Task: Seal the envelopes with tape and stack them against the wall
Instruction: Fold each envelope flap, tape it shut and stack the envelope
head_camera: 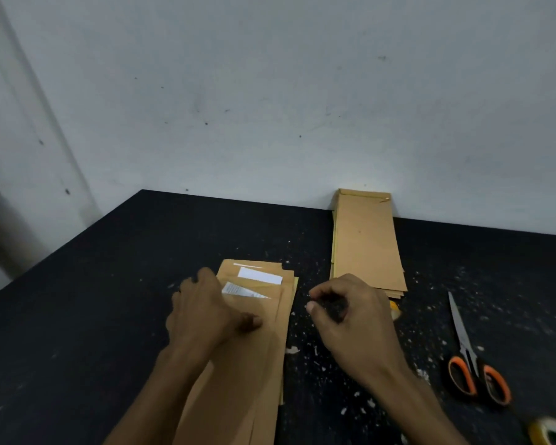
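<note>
brown envelopes (257, 332) are lying in a loose pile before you on the black table (93, 300), white paper showing at their open far ends. your left hand (203, 306) is resting on the pile, fingers curling over its left edge, thumb pressing the top envelope. your right hand (350, 313) is hovering just beside it, fingers loosely curled, holding nothing. a second stack (366, 242) is touching the wall (270, 91). scissors (472, 361) and a tape roll (552, 431) are lying to your right among white scraps.
</note>
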Motion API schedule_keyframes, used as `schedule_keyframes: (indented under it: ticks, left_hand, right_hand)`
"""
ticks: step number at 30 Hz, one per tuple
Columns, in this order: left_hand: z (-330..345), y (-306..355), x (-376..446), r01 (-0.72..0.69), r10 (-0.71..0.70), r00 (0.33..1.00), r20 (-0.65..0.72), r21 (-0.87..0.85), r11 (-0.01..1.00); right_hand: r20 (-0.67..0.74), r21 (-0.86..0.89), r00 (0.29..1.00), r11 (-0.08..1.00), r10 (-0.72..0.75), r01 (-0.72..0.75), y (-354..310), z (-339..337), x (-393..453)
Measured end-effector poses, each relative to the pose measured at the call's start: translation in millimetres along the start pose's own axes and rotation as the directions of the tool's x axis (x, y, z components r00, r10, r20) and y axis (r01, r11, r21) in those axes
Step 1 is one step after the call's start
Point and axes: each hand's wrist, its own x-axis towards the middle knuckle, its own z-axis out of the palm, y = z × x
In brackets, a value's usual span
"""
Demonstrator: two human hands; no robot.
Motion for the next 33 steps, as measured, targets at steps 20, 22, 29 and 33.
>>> schedule_keyframes:
  ticks: [20,22,29,33]
  left_hand:
    - [-30,-15,5,-0.331,0.201,0.935,-0.294,-0.510,0.794]
    - [-39,-8,-6,-0.371,0.282,0.928,-0.243,-0.560,0.741]
    - [-61,27,-45,-0.408,0.438,0.879,-0.188,-0.772,0.487]
    - [-60,38,-50,-0.406,0.501,0.845,-0.184,-0.830,0.381]
  right_hand:
    - [-0.001,0.158,0.999,0.986,0.050,-0.049,-16,-13,2]
    - [-0.025,0.215,0.999,0.976,0.026,-0.020,-25,-20,8]
    - [0.013,0.300,0.995,0.950,-0.100,0.091,-45,-46,18]
    - [0.037,0.454,0.997,0.890,-0.066,0.042,-49,-57,15]
